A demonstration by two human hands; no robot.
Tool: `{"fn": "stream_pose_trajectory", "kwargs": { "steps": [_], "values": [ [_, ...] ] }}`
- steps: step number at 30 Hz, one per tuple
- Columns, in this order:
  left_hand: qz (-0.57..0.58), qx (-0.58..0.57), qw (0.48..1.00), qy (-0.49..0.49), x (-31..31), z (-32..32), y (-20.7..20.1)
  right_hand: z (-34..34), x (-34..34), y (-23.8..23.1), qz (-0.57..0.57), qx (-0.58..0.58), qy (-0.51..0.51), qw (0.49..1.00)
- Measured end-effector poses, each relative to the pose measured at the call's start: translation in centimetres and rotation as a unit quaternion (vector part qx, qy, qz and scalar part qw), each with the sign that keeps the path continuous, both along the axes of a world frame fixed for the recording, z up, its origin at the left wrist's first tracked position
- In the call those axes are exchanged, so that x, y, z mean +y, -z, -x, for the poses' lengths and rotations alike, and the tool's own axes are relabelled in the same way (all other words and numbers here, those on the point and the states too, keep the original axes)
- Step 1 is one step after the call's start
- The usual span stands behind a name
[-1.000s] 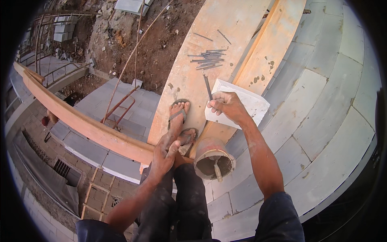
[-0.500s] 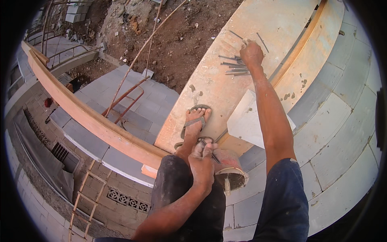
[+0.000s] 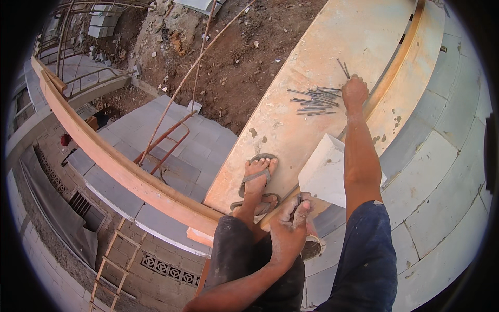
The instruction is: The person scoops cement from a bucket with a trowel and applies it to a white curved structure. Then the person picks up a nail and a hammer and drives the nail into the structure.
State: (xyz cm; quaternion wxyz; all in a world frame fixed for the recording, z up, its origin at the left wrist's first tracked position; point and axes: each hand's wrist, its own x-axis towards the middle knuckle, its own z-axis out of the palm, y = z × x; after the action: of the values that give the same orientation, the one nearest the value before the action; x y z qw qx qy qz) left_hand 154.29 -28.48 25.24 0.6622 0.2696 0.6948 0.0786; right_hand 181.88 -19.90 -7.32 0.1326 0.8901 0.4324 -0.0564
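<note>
My right hand [image 3: 355, 92] is closed beside a loose pile of long steel nails [image 3: 316, 103] on the wooden board. Two more nails [image 3: 343, 67] stick out past its fingertips; its grip on them is partly hidden. Low in the middle, above my knee, my left hand [image 3: 288, 231] is closed round a few nails [image 3: 294, 204], of which only the dark ends show. A sandalled foot [image 3: 255, 174] stands on the board just beyond my left hand. Half hidden behind that hand is a dirty bucket [image 3: 315, 246].
The broad board [image 3: 291, 135] runs away to the upper right. A white block [image 3: 325, 169] rests on it under my right forearm. To the left, a long timber beam [image 3: 130, 177] spans a drop, with a ladder [image 3: 112, 260] below. Rusty metal bars [image 3: 166, 140] rise beyond the beam.
My right hand has moved right, from beyond the pile to its right side. The left hand has turned and shifted right, now covering more of the bucket. The whole view has shifted slightly.
</note>
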Motion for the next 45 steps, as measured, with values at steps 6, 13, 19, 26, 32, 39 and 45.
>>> {"fn": "stream_pose_trajectory", "kwargs": {
  "steps": [6, 13, 19, 26, 32, 39, 45],
  "values": [
    [-0.020, -0.011, 0.998, -0.054, -0.8, -0.4, 1.5, 3.7, -0.3, -3.9, -0.123, 0.129, 0.101, 0.979],
    [-0.181, 0.086, 0.979, -0.038, -2.7, 3.9, -3.5, 19.7, -10.3, -25.3, -0.222, 0.636, 0.194, 0.714],
    [-0.192, 0.018, 0.977, 0.090, 1.2, 6.2, -17.8, 23.8, -16.1, -48.7, -0.217, 0.728, 0.196, 0.620],
    [-0.194, -0.064, 0.972, 0.113, 6.4, 4.2, -31.0, 22.3, -12.0, -60.7, -0.215, 0.625, 0.067, 0.747],
    [-0.118, -0.071, 0.988, 0.071, 9.8, 1.2, -36.7, 17.3, -9.6, -66.6, -0.260, 0.689, 0.133, 0.663],
    [-0.258, -0.008, 0.956, 0.138, 16.7, -3.2, -34.3, 4.6, -21.7, -57.8, -0.241, 0.463, 0.344, 0.780],
    [-0.335, 0.165, 0.870, 0.322, 26.8, -5.3, -31.1, 1.4, -25.5, -54.7, -0.323, 0.457, 0.687, 0.464]
  ]
}}
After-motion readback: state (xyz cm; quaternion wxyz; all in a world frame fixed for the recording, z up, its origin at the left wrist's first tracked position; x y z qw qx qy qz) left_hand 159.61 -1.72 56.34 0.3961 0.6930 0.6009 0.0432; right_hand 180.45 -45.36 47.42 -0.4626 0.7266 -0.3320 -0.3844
